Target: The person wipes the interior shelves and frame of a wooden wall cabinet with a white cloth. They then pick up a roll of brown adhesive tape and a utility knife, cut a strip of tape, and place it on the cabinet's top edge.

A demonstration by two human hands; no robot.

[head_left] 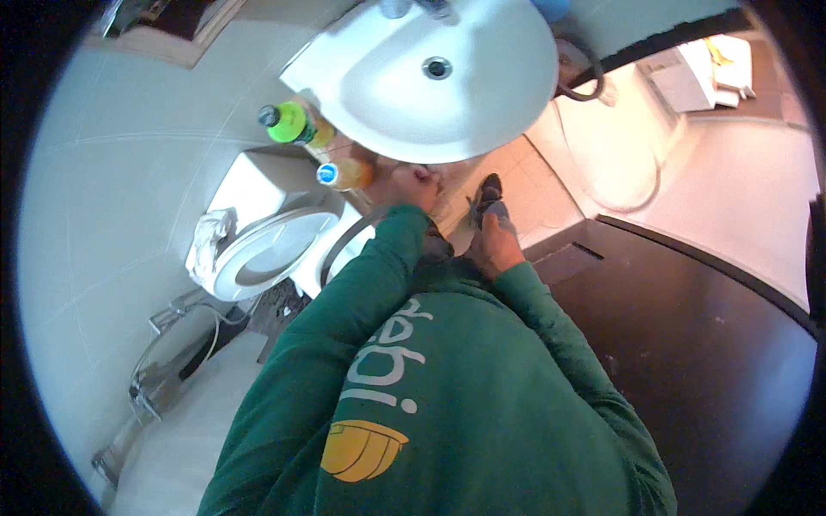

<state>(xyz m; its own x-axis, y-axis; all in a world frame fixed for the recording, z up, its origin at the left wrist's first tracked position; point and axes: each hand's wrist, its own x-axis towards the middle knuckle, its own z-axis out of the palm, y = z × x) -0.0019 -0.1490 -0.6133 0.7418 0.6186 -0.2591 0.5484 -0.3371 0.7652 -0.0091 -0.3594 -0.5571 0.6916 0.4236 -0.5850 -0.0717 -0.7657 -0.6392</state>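
My left hand [415,186] is just below the front rim of the white washbasin [404,142], slightly blurred, its fingers curled in. Whether anything lies inside them is hidden. Nearer to my body, my right hand [496,247] is closed, with a bluish-grey patch [496,211] at its fingertips that may be cloth; I cannot make out what it is. Left of my left hand stands a bottle of orange-yellow liquid with a blue cap [347,175]. Behind it is a bright green bottle with a dark cap [291,123].
A toilet [275,249] stands at the left, a crumpled white cloth or bag [212,239] on its edge. Shower fittings [155,383] are at the lower left. A dark door-like panel [688,344] fills the right. My dark shoe [489,187] rests on the tiled floor [520,185].
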